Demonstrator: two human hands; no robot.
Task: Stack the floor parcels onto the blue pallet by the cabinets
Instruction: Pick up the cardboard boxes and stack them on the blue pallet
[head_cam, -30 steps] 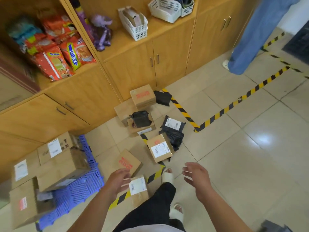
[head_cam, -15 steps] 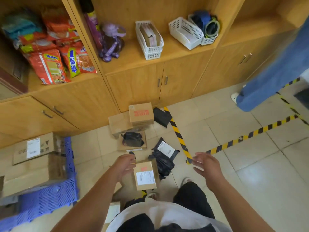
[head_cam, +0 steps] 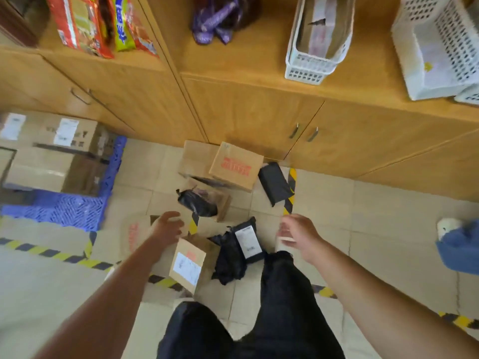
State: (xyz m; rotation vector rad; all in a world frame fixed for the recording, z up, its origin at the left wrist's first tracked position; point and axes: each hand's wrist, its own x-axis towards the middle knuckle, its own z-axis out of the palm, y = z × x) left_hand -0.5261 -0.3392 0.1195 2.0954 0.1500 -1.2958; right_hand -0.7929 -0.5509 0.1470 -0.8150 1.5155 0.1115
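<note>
Parcels lie scattered on the tiled floor before the wooden cabinets. A small labelled cardboard box (head_cam: 190, 264) sits just under my left hand (head_cam: 167, 226), which hovers over it with loosely curled fingers and holds nothing. A black labelled mailer bag (head_cam: 247, 240) lies between my hands. My right hand (head_cam: 296, 233) hangs to its right, fingers relaxed, empty. Farther back are a red-printed box (head_cam: 234, 168), a black bag on a flat box (head_cam: 198, 202) and a black pouch (head_cam: 274, 183). The blue pallet (head_cam: 67, 208) at left carries stacked boxes (head_cam: 49, 161).
Wooden cabinets (head_cam: 248, 120) with shelves of snack bags and white baskets (head_cam: 317, 60) rise close ahead. Yellow-black floor tape (head_cam: 51, 252) runs across the tiles. Another person's blue trouser leg and white shoe (head_cam: 448, 225) stand at the right edge. My black-trousered legs fill the bottom middle.
The view has dropped and closed in on the parcels and cabinets. Both hands reach lower toward the floor, the left now over the small labelled box.
</note>
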